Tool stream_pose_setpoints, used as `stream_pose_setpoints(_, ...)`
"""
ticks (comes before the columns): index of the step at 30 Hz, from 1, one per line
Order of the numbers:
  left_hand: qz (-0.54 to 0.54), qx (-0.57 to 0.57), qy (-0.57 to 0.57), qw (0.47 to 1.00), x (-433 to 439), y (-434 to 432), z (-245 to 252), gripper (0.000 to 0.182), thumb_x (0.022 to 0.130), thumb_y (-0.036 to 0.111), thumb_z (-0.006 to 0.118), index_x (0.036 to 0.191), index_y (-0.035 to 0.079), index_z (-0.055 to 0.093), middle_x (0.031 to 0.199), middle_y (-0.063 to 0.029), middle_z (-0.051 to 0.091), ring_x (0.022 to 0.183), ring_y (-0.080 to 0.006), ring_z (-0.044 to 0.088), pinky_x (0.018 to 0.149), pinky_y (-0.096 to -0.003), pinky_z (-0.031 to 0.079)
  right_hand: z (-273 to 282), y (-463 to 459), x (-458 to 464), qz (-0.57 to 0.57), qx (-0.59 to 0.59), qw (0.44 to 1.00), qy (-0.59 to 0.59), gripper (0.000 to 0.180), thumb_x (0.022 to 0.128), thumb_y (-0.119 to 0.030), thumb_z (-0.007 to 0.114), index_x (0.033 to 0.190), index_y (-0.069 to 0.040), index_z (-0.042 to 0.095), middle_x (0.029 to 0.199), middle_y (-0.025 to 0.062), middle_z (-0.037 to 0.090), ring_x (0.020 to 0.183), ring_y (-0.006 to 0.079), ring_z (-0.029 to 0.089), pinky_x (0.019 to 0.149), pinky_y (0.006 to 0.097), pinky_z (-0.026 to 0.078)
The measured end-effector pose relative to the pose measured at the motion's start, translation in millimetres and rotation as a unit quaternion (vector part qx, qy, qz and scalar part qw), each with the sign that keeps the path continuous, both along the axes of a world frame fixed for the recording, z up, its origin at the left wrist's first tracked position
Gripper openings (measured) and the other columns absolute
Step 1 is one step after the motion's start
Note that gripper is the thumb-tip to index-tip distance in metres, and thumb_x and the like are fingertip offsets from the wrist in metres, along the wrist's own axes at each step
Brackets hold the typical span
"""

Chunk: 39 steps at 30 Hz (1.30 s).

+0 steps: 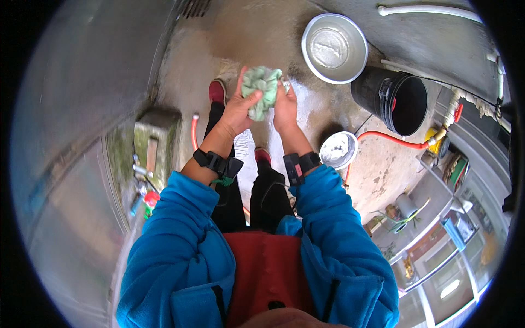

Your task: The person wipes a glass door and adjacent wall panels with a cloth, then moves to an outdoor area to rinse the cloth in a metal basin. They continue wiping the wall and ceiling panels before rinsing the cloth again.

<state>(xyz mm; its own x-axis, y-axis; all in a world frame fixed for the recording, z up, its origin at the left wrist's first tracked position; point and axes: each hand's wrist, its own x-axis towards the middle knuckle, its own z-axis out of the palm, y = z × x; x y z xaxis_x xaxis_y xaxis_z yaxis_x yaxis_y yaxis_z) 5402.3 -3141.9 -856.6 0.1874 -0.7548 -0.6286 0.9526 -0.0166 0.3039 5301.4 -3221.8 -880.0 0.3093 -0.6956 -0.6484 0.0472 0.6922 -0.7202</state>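
A crumpled pale green cloth (262, 91) is bunched up between my two hands, out in front of my body above the wet concrete floor. My left hand (238, 110) grips it from the left, thumb laid across its front. On the other side my right hand (286, 105) has its fingers closed on the cloth's right edge. A small whitish bit of material shows by the right fingertips; I cannot tell whether it belongs to the cloth. Some of the fingers are hidden behind the folds.
A large metal basin (334, 76) stands at the upper right, beside a black bucket (369, 92). Nearer is a small white basin (354, 149). An orange hose (391, 138) runs to a tap with a red handle (458, 113). A mossy concrete block (158, 123) sits left.
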Motion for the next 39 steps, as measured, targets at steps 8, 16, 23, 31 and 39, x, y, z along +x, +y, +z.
stream_pose_setpoints(8, -0.091, 0.068, -0.054, 0.992, 56, -110, -117, 0.032, 0.095, 0.012, 0.070, 0.126, 0.012, 0.060, 0.119, -0.0018, 0.067, 0.104, -0.0169, 0.065, 0.088, -0.0368, 0.054, -102, -83, 52, 0.022, -0.035, 0.999, 0.019, 0.052, 0.106, -0.031, 0.050, 0.150, -0.004, 0.041, 0.144, 0.0135, 0.052, 0.127, 0.0239, 0.052, 0.108, 0.0346, 0.041)
stream_pose_setpoints(16, -0.050, 0.171, -0.055, 0.983, 82, -204, -252, 0.026, 0.105, 0.029, 0.055, 0.122, 0.011, 0.060, 0.110, -0.0056, 0.066, 0.091, -0.0211, 0.062, 0.069, -0.0339, 0.049, -280, -224, -65, -0.180, 0.103, 0.975, 0.073, 0.049, 0.104, -0.033, 0.048, 0.138, 0.001, 0.048, 0.133, 0.0208, 0.056, 0.119, 0.0356, 0.058, 0.102, 0.0478, 0.048)
stream_pose_setpoints(23, -0.094, -0.023, 0.020, 0.995, 72, -288, -365, 0.041, 0.102, 0.024, 0.052, 0.139, 0.005, 0.050, 0.137, -0.0132, 0.058, 0.125, -0.0338, 0.057, 0.101, -0.0541, 0.050, -440, -308, -176, -0.319, 0.106, 0.921, 0.198, 0.040, 0.098, -0.027, 0.055, 0.129, -0.001, 0.057, 0.126, 0.0176, 0.060, 0.112, 0.0340, 0.060, 0.097, 0.0474, 0.049)
stream_pose_setpoints(31, -0.097, -0.182, 0.101, 0.973, 78, -310, -442, 0.068, 0.083, 0.023, 0.053, 0.148, 0.010, 0.042, 0.150, -0.0156, 0.048, 0.138, -0.0410, 0.045, 0.110, -0.0706, 0.034, -512, -314, -166, -0.289, 0.154, 0.937, -0.124, 0.022, 0.097, -0.017, 0.052, 0.096, 0.003, 0.062, 0.091, 0.0162, 0.067, 0.082, 0.0311, 0.065, 0.078, 0.0380, 0.057)
stream_pose_setpoints(39, -0.124, -0.200, 0.076, 0.969, 69, -299, -416, 0.071, 0.082, 0.027, 0.052, 0.150, 0.010, 0.043, 0.151, -0.0137, 0.049, 0.137, -0.0370, 0.047, 0.112, -0.0645, 0.035, -348, -282, -12, -0.016, -0.010, 0.957, -0.290, 0.025, 0.099, -0.012, 0.053, 0.101, 0.011, 0.063, 0.092, 0.0190, 0.069, 0.089, 0.0339, 0.070, 0.091, 0.0428, 0.058)
